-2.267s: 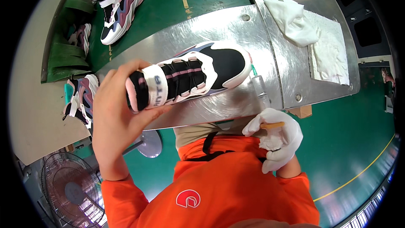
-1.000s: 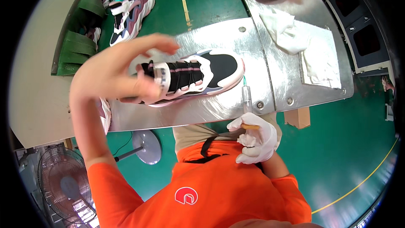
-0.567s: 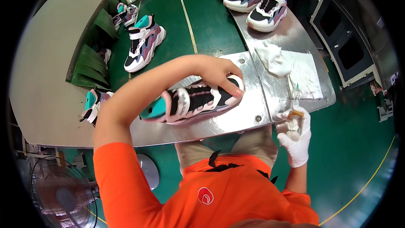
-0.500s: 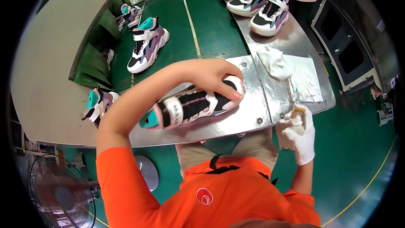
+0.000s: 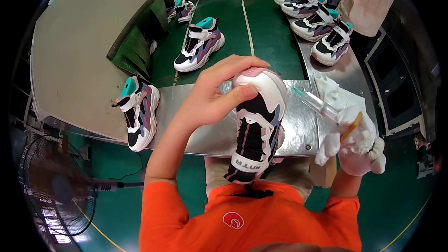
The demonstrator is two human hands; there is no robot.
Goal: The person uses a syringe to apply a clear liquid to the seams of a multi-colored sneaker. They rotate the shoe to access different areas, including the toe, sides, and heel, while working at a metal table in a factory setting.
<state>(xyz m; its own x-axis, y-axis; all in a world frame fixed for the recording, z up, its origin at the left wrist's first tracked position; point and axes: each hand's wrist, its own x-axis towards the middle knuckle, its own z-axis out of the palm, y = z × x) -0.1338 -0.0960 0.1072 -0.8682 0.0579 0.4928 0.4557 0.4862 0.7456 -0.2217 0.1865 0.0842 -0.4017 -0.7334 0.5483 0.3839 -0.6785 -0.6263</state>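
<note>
My left hand (image 5: 212,94), bare, grips the toe of a white, black and pink sneaker (image 5: 255,126). The shoe points toe away from me, heel toward my chest, over the near edge of a metal worktable (image 5: 186,112). My right hand (image 5: 357,142) wears a white glove and holds a clear syringe-like applicator (image 5: 315,102) with a teal tip, along with a thin orange stick (image 5: 351,127). The applicator tip is close to the shoe's right side, just apart from it.
A second sneaker (image 5: 137,112) lies at the table's left end. More sneakers sit on the green conveyor (image 5: 199,44) ahead and on the right metal bench (image 5: 322,30). A white cloth (image 5: 333,94) lies by my right hand. A floor fan (image 5: 56,186) stands lower left.
The shoe has been turned from lying sideways across the table to pointing toe away from me. My gloved right hand rose and brought the applicator up beside the shoe.
</note>
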